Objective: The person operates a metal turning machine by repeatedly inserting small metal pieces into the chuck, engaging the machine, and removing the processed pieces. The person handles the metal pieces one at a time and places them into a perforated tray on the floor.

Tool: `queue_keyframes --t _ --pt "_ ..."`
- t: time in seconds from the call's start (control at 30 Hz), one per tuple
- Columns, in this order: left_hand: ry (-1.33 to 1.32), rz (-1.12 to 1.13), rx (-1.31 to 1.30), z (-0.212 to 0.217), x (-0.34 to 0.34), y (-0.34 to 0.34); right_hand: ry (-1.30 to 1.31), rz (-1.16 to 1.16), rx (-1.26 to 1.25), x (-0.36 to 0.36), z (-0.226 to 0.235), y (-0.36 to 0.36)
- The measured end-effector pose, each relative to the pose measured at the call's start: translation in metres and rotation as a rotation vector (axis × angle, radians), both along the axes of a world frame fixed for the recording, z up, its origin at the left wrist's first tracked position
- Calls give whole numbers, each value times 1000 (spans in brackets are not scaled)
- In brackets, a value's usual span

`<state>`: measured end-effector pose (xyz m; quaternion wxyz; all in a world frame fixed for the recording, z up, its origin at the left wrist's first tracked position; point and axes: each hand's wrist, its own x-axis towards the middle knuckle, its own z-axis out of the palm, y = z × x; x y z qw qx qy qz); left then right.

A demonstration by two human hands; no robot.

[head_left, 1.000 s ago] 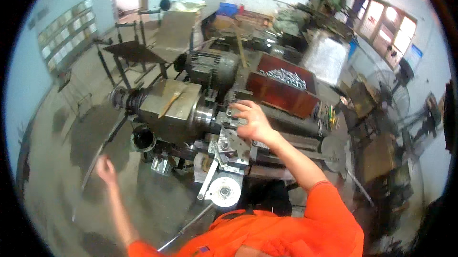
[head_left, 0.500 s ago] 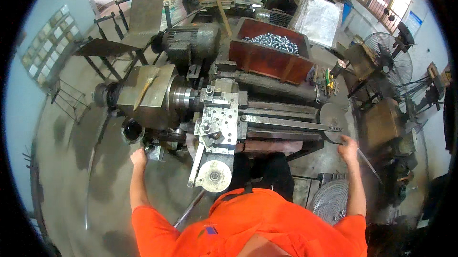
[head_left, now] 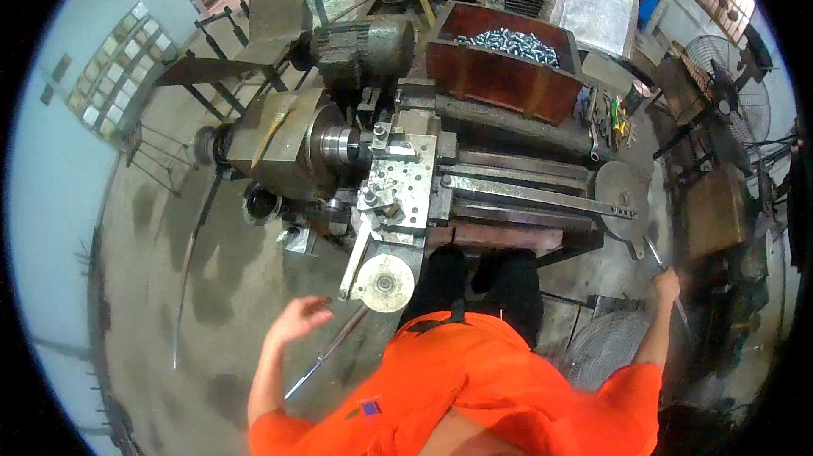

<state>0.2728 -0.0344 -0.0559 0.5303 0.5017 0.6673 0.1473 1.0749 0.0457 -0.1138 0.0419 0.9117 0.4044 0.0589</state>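
Observation:
My left hand hangs in the air left of the lathe's front handwheel, its fingers apart and holding nothing. My right hand is closed around a thin metal lever beside the round grey disc at the machine's right end. Between the hands lies the small metal lathe, with a drilled steel tool plate in its middle. At the left, the shiny spindle chuck points toward the plate. A long flat bar links the plate to the disc.
Behind the lathe, a red-brown wooden box holds many small metal pieces. Wrenches and pliers lie right of it. A brush rests on the headstock, near a motor. Fans stand lower right and far right.
My left hand has left the lathe's front left side, moving right and toward me, and its fingers have opened. My right hand has moved right and nearer, closing on the lever.

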Motion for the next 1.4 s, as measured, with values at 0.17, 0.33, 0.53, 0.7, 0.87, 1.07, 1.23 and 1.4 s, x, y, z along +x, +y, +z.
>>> queue_keyframes --t 0.17,0.33,0.53,0.7,0.87,1.07,1.23,1.4 --pt "250 -189 49 -25 61 -16 -23 -7 37 -54 -3 -43" --pt "330 -147 47 -38 65 -11 83 -25 165 -91 -13 -58" --pt "321 -172 96 -51 62 -13 195 -73 172 -107 0 -57" --pt "356 -119 28 -41 65 -12 55 -77 223 -109 -3 -51" --pt "462 -154 -97 -19 76 -5 -342 190 140 33 -43 -28" --pt "-113 -219 -153 -13 55 5 -231 -188 -24 43 2 76" --pt "-167 220 -89 -20 -3 42 -319 -204 104 38 -28 56" --pt "874 48 211 -133 -144 95 -170 -4 90 -12 -84 -22"
